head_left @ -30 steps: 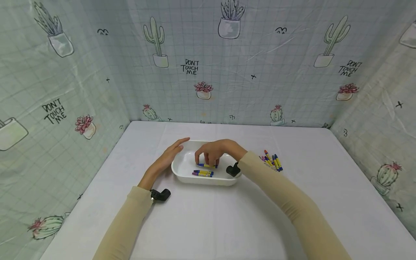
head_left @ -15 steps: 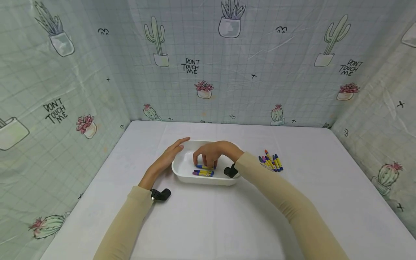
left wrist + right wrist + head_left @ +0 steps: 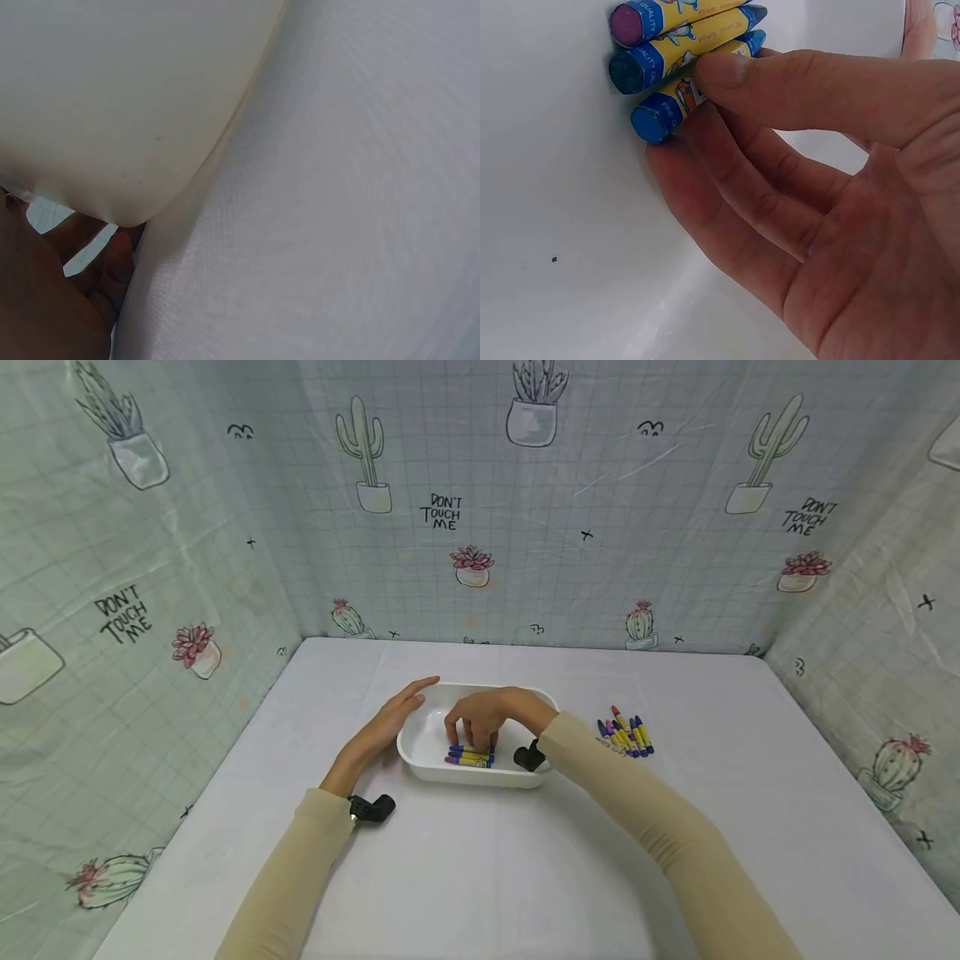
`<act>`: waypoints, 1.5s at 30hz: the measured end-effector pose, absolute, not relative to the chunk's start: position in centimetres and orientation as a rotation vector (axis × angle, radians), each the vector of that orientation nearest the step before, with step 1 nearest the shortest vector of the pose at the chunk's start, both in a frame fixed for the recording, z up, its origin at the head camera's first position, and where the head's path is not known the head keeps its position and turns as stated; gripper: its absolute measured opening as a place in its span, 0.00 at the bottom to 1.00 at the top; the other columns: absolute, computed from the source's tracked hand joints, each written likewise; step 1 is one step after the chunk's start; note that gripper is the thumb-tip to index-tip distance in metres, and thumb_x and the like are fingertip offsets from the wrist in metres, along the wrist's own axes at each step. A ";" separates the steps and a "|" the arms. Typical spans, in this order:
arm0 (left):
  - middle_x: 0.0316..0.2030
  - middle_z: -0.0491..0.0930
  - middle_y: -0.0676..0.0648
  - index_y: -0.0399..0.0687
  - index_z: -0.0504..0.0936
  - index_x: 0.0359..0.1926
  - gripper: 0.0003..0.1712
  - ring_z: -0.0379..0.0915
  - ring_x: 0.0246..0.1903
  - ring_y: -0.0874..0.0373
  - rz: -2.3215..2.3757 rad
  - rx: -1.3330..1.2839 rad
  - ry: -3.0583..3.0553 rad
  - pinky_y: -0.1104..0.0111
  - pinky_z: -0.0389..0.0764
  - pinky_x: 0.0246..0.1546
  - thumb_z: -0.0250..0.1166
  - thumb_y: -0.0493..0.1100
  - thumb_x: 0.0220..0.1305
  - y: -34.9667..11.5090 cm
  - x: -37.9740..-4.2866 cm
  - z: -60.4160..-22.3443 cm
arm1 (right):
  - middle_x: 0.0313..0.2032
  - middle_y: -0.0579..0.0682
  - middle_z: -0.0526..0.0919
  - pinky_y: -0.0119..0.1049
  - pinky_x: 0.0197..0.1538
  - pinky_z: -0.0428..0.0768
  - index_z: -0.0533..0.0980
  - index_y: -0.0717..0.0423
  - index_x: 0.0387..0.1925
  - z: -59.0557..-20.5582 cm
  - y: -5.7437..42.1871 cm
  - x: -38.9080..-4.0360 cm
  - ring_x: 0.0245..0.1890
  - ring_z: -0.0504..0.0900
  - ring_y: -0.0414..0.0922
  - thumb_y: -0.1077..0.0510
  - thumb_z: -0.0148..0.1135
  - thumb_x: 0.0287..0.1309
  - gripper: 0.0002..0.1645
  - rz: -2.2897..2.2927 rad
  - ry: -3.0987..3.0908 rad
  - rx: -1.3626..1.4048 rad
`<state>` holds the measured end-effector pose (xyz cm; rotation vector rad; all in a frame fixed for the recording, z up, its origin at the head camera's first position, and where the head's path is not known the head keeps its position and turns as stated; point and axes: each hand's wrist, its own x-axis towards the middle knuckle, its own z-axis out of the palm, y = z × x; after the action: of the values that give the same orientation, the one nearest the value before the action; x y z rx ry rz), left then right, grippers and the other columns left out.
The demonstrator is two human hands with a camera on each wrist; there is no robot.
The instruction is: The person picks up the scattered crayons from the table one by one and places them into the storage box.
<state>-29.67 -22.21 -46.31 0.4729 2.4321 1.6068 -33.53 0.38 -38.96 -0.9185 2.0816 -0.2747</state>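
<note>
My right hand [image 3: 483, 710] reaches into a white tray [image 3: 480, 777]. Its thumb and fingers pinch a blue crayon [image 3: 654, 120] with a yellow and blue wrapper. That crayon lies low over the tray floor, alongside a dark green-blue crayon [image 3: 636, 71] and a purple crayon [image 3: 630, 24], all roughly parallel. My left hand [image 3: 384, 725] grips the tray's left end, thumb at the rim. In the left wrist view, its fingers are at the outside of the tray wall [image 3: 142, 90], partly hidden.
To the right of the tray, a loose group of several crayons [image 3: 626, 737] lies on the white-covered table [image 3: 465, 868]. Cloth walls [image 3: 480, 468] printed with cacti stand behind and at both sides.
My right hand has moved slightly toward me and left, bringing the blue crayon from behind the other two to right alongside them. The left hand has stayed at the tray's end.
</note>
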 end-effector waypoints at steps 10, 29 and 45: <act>0.82 0.53 0.44 0.58 0.56 0.82 0.30 0.53 0.78 0.39 1.609 0.474 2.427 0.38 0.56 0.76 0.40 0.50 0.85 -22.1 -29.7 -46.1 | 0.49 0.53 0.81 0.43 0.46 0.89 0.80 0.47 0.51 -38.6 0.5 -33.5 0.41 0.83 0.45 0.69 0.67 0.61 0.20 -0.301 2.061 -0.892; 0.82 0.53 0.42 0.59 0.55 0.82 0.29 0.54 0.78 0.37 1.587 0.472 2.432 0.36 0.58 0.74 0.39 0.48 0.85 -21.9 -29.9 -46.1 | 0.49 0.54 0.83 0.43 0.48 0.88 0.79 0.52 0.58 -36.0 2.5 -33.4 0.46 0.82 0.47 0.66 0.66 0.64 0.21 -0.350 2.187 -0.919; 0.79 0.59 0.41 0.62 0.56 0.81 0.29 0.62 0.74 0.38 1.603 0.445 2.428 0.39 0.63 0.72 0.39 0.50 0.85 -21.9 -29.4 -46.0 | 0.44 0.54 0.84 0.46 0.48 0.87 0.78 0.56 0.59 -34.4 7.0 -32.6 0.46 0.84 0.58 0.62 0.65 0.67 0.20 -0.506 2.297 -0.964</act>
<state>-29.42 -21.94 -45.95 0.4448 2.4278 1.6030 -32.61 6.95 -34.43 -0.9636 2.2969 -0.5063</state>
